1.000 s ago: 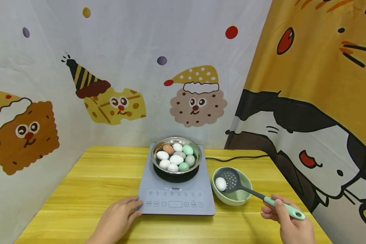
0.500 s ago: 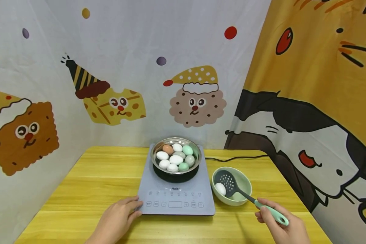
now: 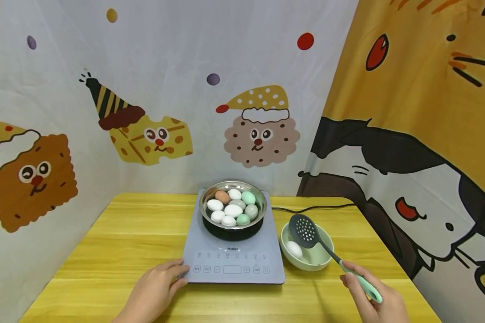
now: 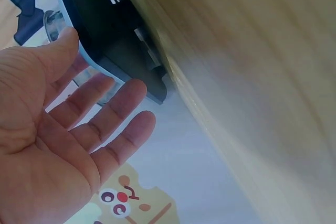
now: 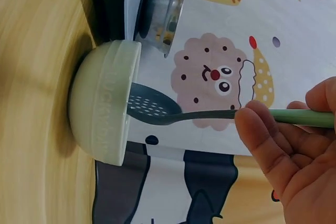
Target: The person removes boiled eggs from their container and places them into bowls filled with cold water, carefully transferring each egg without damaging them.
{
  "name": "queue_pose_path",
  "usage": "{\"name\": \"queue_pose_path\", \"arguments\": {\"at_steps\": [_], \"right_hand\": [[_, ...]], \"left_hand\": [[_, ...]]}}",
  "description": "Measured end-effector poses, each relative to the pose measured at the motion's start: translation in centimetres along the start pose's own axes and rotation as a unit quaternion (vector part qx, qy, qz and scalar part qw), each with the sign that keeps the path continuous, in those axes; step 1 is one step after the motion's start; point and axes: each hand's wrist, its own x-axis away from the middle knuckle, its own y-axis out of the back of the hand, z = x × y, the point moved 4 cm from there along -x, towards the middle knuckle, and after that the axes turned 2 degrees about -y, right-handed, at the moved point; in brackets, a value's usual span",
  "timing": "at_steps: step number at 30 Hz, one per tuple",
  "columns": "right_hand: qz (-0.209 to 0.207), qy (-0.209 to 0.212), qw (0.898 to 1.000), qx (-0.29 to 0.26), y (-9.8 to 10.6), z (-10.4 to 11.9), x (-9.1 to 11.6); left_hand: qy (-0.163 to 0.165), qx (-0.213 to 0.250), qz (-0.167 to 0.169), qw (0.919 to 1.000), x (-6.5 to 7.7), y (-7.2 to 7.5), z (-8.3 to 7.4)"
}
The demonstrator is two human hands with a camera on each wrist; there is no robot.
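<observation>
My right hand [image 3: 373, 294] grips the mint-green handle of a dark grey skimmer [image 3: 305, 231], its perforated head tilted over a pale green bowl [image 3: 313, 264]. A white egg [image 3: 294, 250] lies in that bowl, beside and below the skimmer head. In the right wrist view, the skimmer [image 5: 152, 106] overlaps the rim of the bowl [image 5: 105, 103]. My left hand [image 3: 155, 287] touches the front left corner of a grey induction cooker [image 3: 232, 264], fingers loosely extended, as the left hand [image 4: 79, 114] also shows in the left wrist view.
A steel pan [image 3: 262, 215] on the cooker holds several white, green, grey and brown eggs [image 3: 233, 211]. From the cooker a black cord [image 3: 313, 208] runs right across the wooden table [image 3: 137, 233]. Behind hangs a cartoon-printed curtain [image 3: 169, 58].
The white egg, first against the skimmer head, has settled in the bowl. The right hand has moved left with the skimmer, whose head has risen away from the egg. The left hand stays put.
</observation>
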Motion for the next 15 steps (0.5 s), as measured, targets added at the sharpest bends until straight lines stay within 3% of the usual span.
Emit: {"name": "queue_pose_path", "arguments": {"at_steps": [9, 15], "right_hand": [[-0.057, 0.018, 0.998, -0.023, 0.7, 1.6, -0.3], [-0.064, 0.080, 0.991, -0.087, 0.3, 3.2, -1.2]], "left_hand": [[0.004, 0.000, 0.005, 1.0000, 0.0, -0.1, 0.1], [0.005, 0.000, 0.006, 1.0000, 0.0, -0.1, 0.1]]}}
